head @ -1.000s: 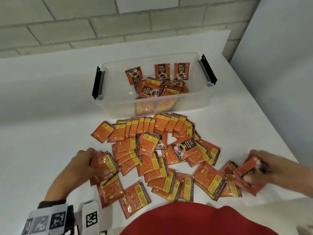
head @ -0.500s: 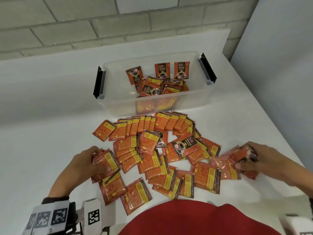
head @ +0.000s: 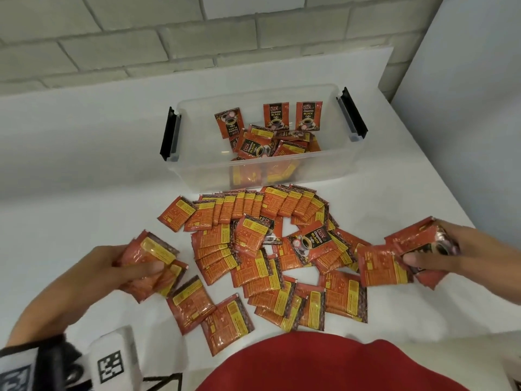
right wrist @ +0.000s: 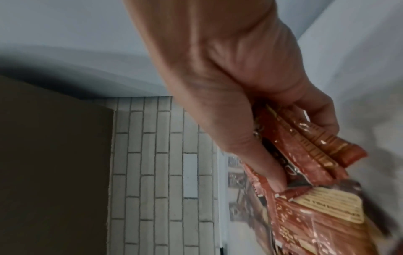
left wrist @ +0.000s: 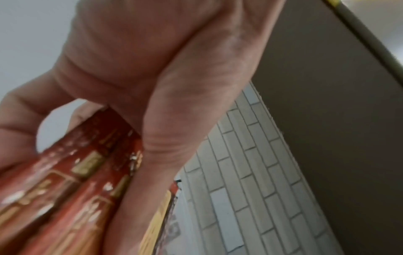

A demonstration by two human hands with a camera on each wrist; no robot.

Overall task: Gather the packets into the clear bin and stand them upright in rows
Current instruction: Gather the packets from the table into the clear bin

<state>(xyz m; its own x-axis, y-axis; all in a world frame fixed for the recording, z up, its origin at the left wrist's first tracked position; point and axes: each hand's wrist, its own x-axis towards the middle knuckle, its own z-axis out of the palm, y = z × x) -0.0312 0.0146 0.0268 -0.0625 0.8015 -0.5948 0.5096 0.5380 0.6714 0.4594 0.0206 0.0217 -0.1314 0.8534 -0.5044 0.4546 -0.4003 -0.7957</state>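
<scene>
Several red-orange coffee packets (head: pixel 262 249) lie spread flat on the white table in front of the clear bin (head: pixel 197 176). Inside the bin three packets (head: pixel 275 115) stand against the far wall and others lie loose. My left hand (head: pixel 132 266) grips a small bundle of packets (head: pixel 152 249) at the pile's left edge, blurred in the left wrist view (left wrist: pixel 65 181). My right hand (head: pixel 431 253) pinches another bundle of packets (head: pixel 406 249) at the pile's right edge; the thumb (right wrist: pixel 261 165) presses on top of that bundle (right wrist: pixel 309 155).
The bin has black latches at its left end (head: pixel 170 136) and right end (head: pixel 352 114). A grey brick wall (head: pixel 197 38) runs behind the table and a pale panel (head: pixel 465 108) stands at the right. The table's right edge slopes close to my right hand.
My right hand has moved left and slightly up toward the pile, drawing more packets into its bundle. My left hand has lifted its bundle a little and tightened around it.
</scene>
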